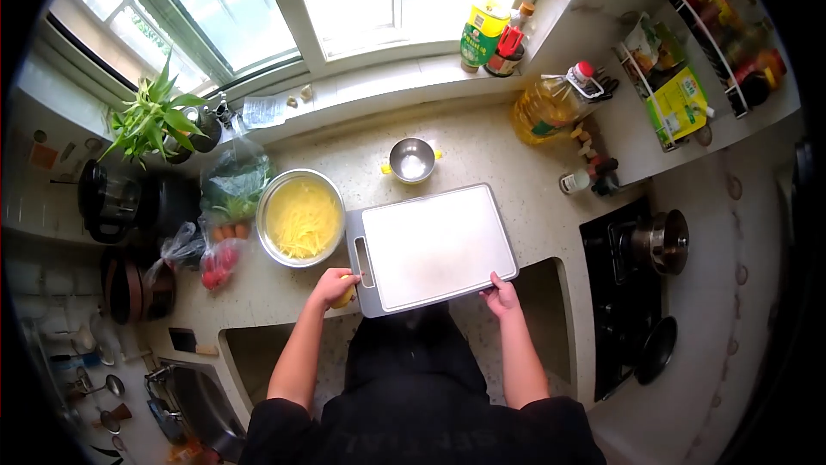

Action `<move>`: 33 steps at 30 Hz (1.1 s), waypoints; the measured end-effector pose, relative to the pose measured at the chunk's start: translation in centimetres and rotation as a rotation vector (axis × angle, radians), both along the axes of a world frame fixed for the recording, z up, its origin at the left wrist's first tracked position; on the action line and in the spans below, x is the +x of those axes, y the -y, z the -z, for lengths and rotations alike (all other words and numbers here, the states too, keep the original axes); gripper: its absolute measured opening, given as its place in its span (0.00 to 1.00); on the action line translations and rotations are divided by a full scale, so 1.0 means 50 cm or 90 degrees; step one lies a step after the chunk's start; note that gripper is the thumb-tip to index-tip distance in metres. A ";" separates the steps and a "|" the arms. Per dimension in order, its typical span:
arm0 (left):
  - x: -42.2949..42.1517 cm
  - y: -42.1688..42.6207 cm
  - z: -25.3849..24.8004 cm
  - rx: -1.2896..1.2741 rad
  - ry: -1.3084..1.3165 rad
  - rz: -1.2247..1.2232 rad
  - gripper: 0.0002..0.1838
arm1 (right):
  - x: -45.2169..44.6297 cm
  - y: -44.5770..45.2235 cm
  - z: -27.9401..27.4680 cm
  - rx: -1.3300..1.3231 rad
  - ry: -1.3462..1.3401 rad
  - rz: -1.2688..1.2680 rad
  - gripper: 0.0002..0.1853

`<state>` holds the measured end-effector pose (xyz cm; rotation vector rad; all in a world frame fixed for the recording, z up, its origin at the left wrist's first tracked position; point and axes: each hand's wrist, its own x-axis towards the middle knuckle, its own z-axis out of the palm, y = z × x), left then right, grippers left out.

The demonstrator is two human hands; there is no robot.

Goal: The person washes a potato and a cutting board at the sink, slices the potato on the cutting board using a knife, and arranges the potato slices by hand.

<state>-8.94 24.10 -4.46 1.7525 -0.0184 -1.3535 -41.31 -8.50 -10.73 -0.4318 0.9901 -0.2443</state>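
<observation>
A white cutting board (439,246) with a grey edge and a handle slot lies over the counter's front edge, slightly tilted. My left hand (334,288) is closed at its left edge by the slot, with a yellowish piece (346,293) held in the fingers, too covered to name. At the lower right corner my right hand (499,295) grips the board between thumb and fingers. Left of the board stands a metal bowl (266,246) of yellow shreds (304,220). Behind the board sits a small steel bowl (412,160) with yellow handles.
Bagged vegetables (234,177) and red produce (219,264) are left of the bowl. An oil jug (546,108) stands at the back right. A stove (615,293) with a pot (661,243) is on the right, a sink (202,405) at lower left with a cleaver (184,340) nearby.
</observation>
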 end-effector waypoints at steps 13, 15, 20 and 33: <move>-0.062 0.099 -0.005 0.389 0.502 -0.031 0.20 | 0.037 0.025 0.014 -0.215 -0.408 -0.393 0.25; -0.078 0.125 -0.022 0.291 0.560 -0.068 0.22 | 0.033 0.022 0.003 -0.193 -0.362 -0.397 0.25; -0.108 0.290 0.005 0.122 0.519 0.013 0.28 | 0.031 0.020 -0.031 -0.233 -0.281 -0.541 0.23; -0.148 0.375 0.059 0.110 0.664 -0.065 0.33 | 0.126 0.008 -0.047 -0.257 -0.147 -0.639 0.17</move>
